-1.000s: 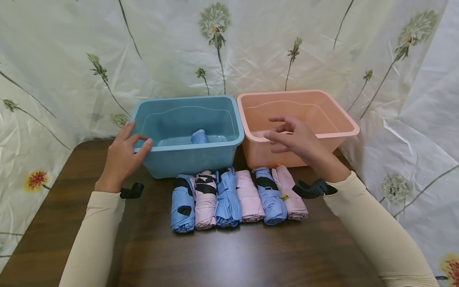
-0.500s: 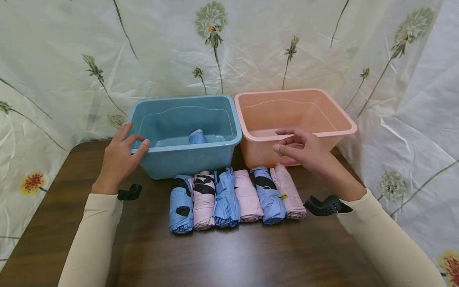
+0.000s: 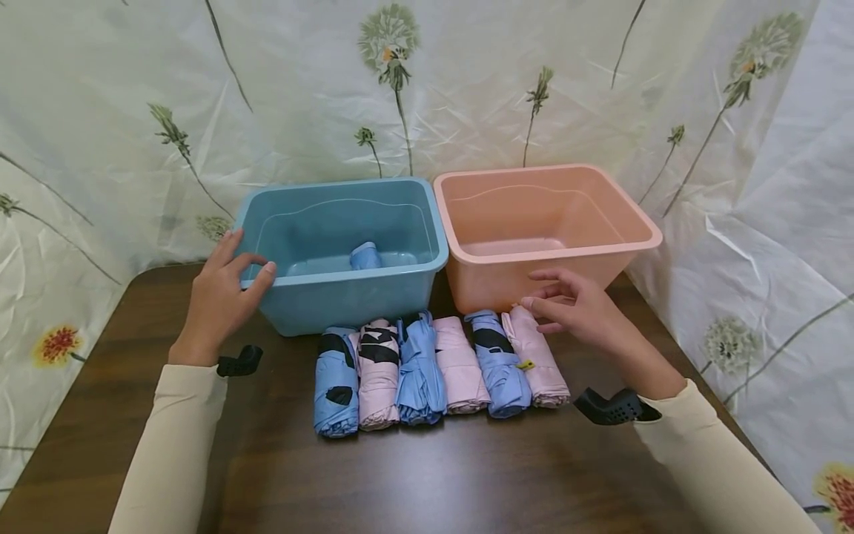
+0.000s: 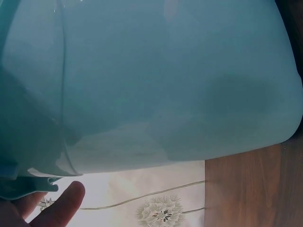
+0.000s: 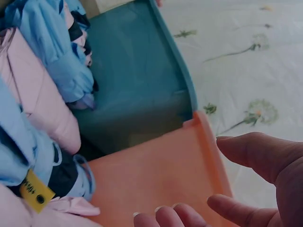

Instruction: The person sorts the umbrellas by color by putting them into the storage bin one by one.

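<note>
My left hand [image 3: 219, 300] is at the near left corner of the blue bin [image 3: 347, 300], fingers loosely bent and touching its rim. A finger [image 4: 64, 205] shows beside the rim in the left wrist view. Inside that bin lies a blue rolled umbrella [image 3: 365, 256], partly hidden by the front wall. My right hand [image 3: 580, 308] is empty, fingers loosely bent, in front of the peach bin [image 3: 507, 278]. It hovers by the top end of the rightmost pink folded umbrella [image 3: 540, 360]. Beside that lies a blue folded umbrella [image 3: 503, 371] with a yellow tag [image 5: 35, 191].
Several folded umbrellas, blue and pink alternating, lie side by side in front of the bins, including a blue one [image 3: 336, 393] at the left end. Both bins stand against a flower-printed curtain [image 3: 280, 96]. The brown wooden table [image 3: 400, 482] extends toward me.
My right hand has moved down and slightly right, from over the peach bin's front rim to near the top of the rightmost pink umbrella. The left hand has stayed at the blue bin's corner.
</note>
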A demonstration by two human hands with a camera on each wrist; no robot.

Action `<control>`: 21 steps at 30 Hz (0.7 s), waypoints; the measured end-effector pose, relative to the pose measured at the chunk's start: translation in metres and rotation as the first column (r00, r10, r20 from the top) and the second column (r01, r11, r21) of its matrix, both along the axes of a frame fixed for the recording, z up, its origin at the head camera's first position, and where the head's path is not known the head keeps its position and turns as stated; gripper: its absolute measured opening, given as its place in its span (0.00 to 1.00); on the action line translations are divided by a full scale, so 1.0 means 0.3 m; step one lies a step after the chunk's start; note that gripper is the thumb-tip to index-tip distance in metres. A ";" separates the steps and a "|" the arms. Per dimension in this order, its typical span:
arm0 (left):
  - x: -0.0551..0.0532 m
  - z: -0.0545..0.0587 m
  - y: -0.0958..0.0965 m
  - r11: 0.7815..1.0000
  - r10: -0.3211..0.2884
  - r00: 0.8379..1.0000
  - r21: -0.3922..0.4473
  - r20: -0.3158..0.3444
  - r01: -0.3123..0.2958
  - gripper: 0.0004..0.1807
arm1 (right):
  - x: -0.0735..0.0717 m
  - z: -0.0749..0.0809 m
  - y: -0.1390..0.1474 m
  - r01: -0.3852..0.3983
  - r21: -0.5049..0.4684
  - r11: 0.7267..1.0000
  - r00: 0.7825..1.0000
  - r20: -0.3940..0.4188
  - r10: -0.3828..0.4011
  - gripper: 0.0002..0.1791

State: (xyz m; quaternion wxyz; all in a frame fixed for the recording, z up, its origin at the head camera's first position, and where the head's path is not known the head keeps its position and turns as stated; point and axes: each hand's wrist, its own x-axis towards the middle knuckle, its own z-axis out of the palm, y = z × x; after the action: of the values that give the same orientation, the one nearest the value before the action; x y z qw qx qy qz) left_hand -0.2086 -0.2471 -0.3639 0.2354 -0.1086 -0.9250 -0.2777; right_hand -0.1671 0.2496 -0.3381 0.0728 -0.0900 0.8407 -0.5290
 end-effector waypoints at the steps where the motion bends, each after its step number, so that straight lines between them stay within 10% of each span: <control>1: 0.000 -0.001 -0.001 1.000 0.002 1.000 -0.001 -0.001 -0.002 0.26 | 0.000 -0.007 0.004 0.005 0.010 1.000 1.000 0.008 -0.006 0.34; 21: -0.001 -0.002 -0.003 1.000 -0.005 1.000 0.006 0.003 0.005 0.25 | 0.020 -0.120 0.065 0.059 0.141 0.988 0.994 0.085 -0.071 0.38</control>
State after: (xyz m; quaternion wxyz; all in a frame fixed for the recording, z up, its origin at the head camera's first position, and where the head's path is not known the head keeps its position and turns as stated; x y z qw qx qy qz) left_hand -0.2089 -0.2481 -0.3647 0.2335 -0.1100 -0.9242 -0.2813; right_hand -0.1611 0.2690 -0.3741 0.0993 -0.0334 0.8736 -0.4752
